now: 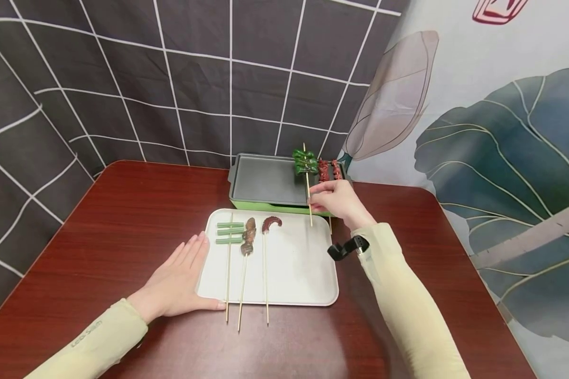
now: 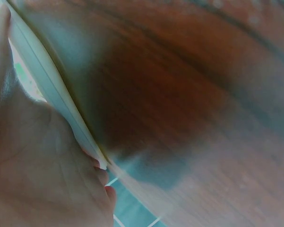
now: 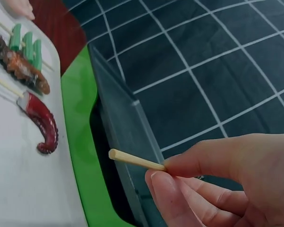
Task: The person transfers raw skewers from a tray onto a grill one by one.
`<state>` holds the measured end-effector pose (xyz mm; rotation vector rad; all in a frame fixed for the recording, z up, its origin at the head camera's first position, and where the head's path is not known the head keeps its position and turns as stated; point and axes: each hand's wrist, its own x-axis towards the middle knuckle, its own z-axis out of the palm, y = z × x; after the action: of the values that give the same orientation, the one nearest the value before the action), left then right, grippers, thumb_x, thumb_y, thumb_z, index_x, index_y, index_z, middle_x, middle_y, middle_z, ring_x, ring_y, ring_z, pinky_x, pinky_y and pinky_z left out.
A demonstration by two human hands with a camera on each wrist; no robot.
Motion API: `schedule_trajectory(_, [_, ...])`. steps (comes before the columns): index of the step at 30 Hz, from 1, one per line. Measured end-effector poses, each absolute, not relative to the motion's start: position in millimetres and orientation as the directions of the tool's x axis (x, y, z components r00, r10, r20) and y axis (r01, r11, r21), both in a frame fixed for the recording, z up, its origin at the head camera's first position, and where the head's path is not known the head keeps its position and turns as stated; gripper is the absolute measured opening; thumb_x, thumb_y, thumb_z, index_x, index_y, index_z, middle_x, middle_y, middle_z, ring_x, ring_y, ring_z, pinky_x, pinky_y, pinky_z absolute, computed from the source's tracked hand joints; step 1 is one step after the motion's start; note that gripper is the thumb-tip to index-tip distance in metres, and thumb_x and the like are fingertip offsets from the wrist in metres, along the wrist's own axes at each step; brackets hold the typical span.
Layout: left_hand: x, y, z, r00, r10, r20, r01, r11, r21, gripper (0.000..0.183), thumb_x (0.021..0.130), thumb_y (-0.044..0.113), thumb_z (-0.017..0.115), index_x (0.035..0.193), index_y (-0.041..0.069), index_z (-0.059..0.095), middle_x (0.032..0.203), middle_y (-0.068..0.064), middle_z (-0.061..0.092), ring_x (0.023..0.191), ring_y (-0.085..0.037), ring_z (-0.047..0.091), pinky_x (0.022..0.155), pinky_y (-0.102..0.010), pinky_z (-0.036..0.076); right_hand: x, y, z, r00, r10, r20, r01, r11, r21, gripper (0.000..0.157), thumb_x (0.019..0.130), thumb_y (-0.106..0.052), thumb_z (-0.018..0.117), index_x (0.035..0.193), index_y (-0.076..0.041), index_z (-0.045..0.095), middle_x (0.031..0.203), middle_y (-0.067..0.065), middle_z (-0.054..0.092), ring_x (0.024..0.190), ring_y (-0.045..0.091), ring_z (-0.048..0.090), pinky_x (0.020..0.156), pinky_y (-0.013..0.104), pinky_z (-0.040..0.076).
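Observation:
My right hand (image 1: 334, 200) pinches the stick of a green pepper skewer (image 1: 305, 162) between thumb and fingers. The peppers are raised over the right part of a grey griddle (image 1: 270, 181) with a green base. In the right wrist view, the stick's blunt end (image 3: 132, 159) pokes out of the pinch. My left hand (image 1: 180, 276) lies with straight fingers along the left edge of a white tray (image 1: 294, 268), thumb at its front corner. On the tray are a skewer of green stalks (image 1: 229, 232), a brown skewer (image 1: 248, 237) and a dark red tentacle skewer (image 1: 271, 222).
Two red meat skewers (image 1: 323, 171) lie at the griddle's right end, partly hidden by my right hand. The griddle stands behind the tray on a reddish-brown table (image 1: 137, 221). A dark gridded cloth (image 1: 194, 84) rises behind, with a leaf-patterned cloth (image 1: 512, 173) at the right.

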<state>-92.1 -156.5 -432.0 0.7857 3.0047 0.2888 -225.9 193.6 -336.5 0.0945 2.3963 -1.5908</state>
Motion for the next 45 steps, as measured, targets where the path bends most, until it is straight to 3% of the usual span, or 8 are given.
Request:
schedule_trajectory(4, [-92,-156,-433,-0.873,0.486,0.044,0.485,0.853,0.190,0.130,0.062,0.088,0.046,0.144,-0.010,0.020,0.151,-0.023,0.013,0.138,-0.034,0.014,0.110,-0.044,0.013,-235,192,-340,-0.948,-0.060,-0.313,0.264,0.399,-0.878,0.028,0.085,-0.006,0.066,0.111,0.004,0.063,0.093,0.018,0.067,0.073,0.021,0.068,0.084,0.046,0.050])
schedule_trajectory(13, [-92,-156,-430,-0.876,0.481,0.009,0.474,0.860,0.191,0.131,0.062,0.087,0.048,0.144,-0.010,0.018,0.152,-0.023,0.010,0.138,-0.034,0.012,0.111,-0.044,0.011,-236,192,-349,-0.956,-0.030,-0.291,0.245,0.461,-0.853,0.021,0.084,-0.005,0.066,0.103,0.005,0.064,0.088,0.018,0.067,0.069,0.020,0.067,0.074,0.040,0.054])
schedule_trajectory(20, [-92,-156,-430,-0.876,0.483,0.005,0.475,0.859,0.190,0.130,0.062,0.087,0.047,0.144,-0.010,0.018,0.152,-0.023,0.010,0.138,-0.034,0.011,0.111,-0.044,0.011,-234,192,-349,-0.951,-0.023,-0.309,0.256,0.501,-0.826,0.021,0.086,-0.008,0.066,0.104,0.003,0.065,0.087,0.017,0.067,0.069,0.020,0.067,0.077,0.043,0.053])
schedule_trajectory(34, [-93,-157,-431,-0.877,0.480,0.006,0.472,0.861,0.189,0.131,0.062,0.088,0.047,0.145,-0.009,0.017,0.152,-0.023,0.009,0.139,-0.034,0.010,0.111,-0.044,0.011,-204,189,-331,-0.996,-0.026,-0.087,0.056,0.584,-0.810,0.025,0.083,-0.026,0.068,0.101,-0.008,0.066,0.086,0.013,0.070,0.071,0.022,0.067,0.070,0.040,0.054])
schedule_trajectory(45, [-93,-157,-432,-0.877,0.481,0.007,0.474,0.860,0.188,0.131,0.062,0.088,0.047,0.145,-0.009,0.017,0.152,-0.022,0.010,0.139,-0.033,0.010,0.111,-0.043,0.010,-158,178,-335,-0.990,-0.138,-0.032,-0.052,0.567,-0.822,0.025,0.081,-0.032,0.072,0.100,-0.016,0.069,0.078,-0.002,0.069,0.072,0.018,0.066,0.068,0.036,0.052])
